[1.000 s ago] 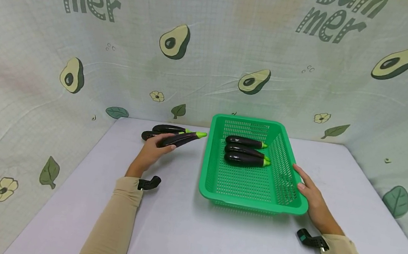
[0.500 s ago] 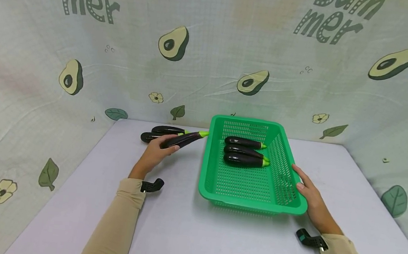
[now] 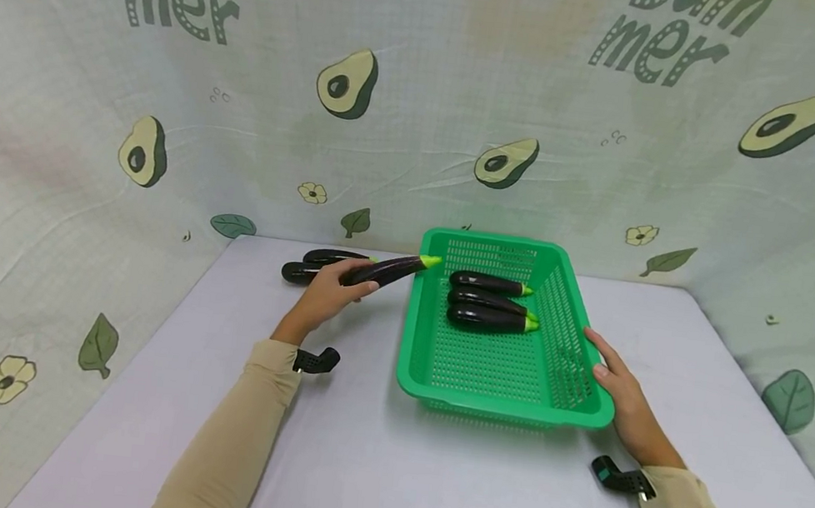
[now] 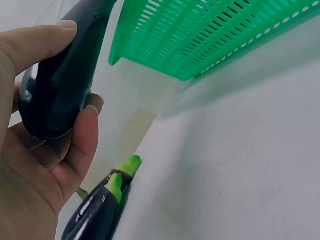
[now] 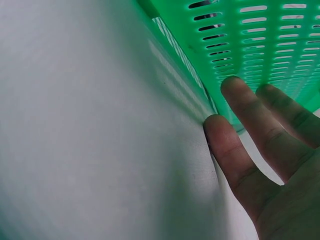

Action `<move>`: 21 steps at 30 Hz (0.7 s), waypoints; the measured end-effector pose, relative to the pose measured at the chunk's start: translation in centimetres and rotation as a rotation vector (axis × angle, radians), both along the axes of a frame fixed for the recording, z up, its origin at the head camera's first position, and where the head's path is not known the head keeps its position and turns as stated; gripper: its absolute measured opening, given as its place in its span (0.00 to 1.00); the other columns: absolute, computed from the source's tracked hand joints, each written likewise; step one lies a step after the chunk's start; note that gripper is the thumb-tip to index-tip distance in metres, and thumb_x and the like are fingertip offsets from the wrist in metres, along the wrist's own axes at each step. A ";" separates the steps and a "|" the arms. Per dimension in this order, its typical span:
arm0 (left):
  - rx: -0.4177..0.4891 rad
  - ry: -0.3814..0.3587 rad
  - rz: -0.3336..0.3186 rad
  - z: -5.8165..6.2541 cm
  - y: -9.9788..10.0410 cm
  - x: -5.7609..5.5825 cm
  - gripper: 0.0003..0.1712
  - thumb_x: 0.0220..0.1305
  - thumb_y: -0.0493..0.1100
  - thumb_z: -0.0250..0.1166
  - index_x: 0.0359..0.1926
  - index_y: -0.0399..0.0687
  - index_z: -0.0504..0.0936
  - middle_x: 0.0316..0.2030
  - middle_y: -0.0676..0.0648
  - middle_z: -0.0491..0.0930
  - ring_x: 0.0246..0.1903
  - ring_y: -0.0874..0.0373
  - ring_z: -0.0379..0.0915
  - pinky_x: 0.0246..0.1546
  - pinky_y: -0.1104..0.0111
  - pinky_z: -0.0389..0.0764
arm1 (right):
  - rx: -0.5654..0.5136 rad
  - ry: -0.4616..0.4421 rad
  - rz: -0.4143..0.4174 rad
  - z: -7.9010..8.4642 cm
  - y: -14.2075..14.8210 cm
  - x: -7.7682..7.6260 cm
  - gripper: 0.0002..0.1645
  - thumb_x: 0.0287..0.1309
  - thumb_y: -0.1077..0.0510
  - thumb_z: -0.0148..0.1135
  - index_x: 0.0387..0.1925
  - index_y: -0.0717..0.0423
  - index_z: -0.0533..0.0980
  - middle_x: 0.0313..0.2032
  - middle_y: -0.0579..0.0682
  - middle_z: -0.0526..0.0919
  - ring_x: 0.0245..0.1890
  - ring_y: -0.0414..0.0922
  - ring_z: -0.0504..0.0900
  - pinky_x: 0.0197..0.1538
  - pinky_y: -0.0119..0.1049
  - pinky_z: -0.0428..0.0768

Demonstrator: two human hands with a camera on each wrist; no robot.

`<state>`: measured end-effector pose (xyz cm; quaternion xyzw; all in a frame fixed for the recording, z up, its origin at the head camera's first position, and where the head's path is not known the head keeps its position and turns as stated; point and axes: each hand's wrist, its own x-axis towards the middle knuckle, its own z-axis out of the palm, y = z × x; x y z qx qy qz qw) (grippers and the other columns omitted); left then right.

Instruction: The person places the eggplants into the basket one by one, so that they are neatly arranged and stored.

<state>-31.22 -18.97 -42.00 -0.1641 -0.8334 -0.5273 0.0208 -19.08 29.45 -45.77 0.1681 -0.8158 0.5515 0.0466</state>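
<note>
My left hand point(image 3: 327, 299) grips an eggplant point(image 3: 392, 271) by its thick end, raised off the table. Its green stem end reaches over the left rim of the green basket point(image 3: 413, 390). In the left wrist view, the thumb lies along one side of the held eggplant point(image 4: 65, 75) and curled fingers cup the other. Inside the basket, three eggplants point(image 3: 486, 320) lie side by side, stems to the right. My right hand point(image 3: 625, 400) touches the basket's right side. The right wrist view shows its fingers point(image 5: 270, 135) nearly straight against the slotted outer wall point(image 5: 240, 45).
Behind the left hand, two more eggplants point(image 3: 299, 274) lie together on the white table point(image 3: 418, 490). A patterned cloth point(image 3: 408, 120) hangs behind the table and along both sides. Each wrist wears a small black camera point(image 3: 320, 360).
My left hand has moved right and slightly up with the eggplant, bringing its stem end across the basket rim. The right hand and basket have stayed in place.
</note>
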 end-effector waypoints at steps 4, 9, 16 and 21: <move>-0.009 -0.001 -0.018 0.5 0.3 -0.2 0.31 0.63 0.59 0.70 0.63 0.54 0.78 0.51 0.45 0.78 0.40 0.49 0.78 0.40 0.59 0.77 | -0.010 -0.002 0.005 0.0 0.0 -0.1 0.32 0.80 0.53 0.36 0.80 0.40 0.49 0.77 0.55 0.46 0.68 0.32 0.53 0.56 0.18 0.58; -0.039 -0.011 -0.020 1.1 0.9 -0.4 0.34 0.62 0.62 0.70 0.65 0.56 0.77 0.50 0.45 0.79 0.40 0.49 0.78 0.41 0.58 0.77 | 0.007 0.002 -0.005 -0.1 0.1 -0.1 0.32 0.80 0.52 0.36 0.80 0.39 0.49 0.77 0.55 0.46 0.67 0.33 0.54 0.55 0.19 0.58; -0.119 0.011 -0.006 2.4 2.3 -0.9 0.33 0.63 0.62 0.69 0.64 0.54 0.78 0.47 0.47 0.81 0.38 0.52 0.79 0.37 0.59 0.78 | 0.015 0.004 -0.008 -0.1 0.0 0.1 0.32 0.80 0.52 0.35 0.80 0.40 0.49 0.77 0.58 0.46 0.65 0.34 0.56 0.54 0.19 0.59; -0.159 0.033 -0.031 3.3 3.2 -1.1 0.31 0.64 0.60 0.68 0.64 0.54 0.78 0.47 0.47 0.81 0.39 0.53 0.79 0.38 0.60 0.78 | 0.014 0.003 -0.003 0.0 0.0 0.0 0.32 0.80 0.52 0.35 0.80 0.39 0.49 0.77 0.58 0.46 0.66 0.33 0.55 0.55 0.19 0.59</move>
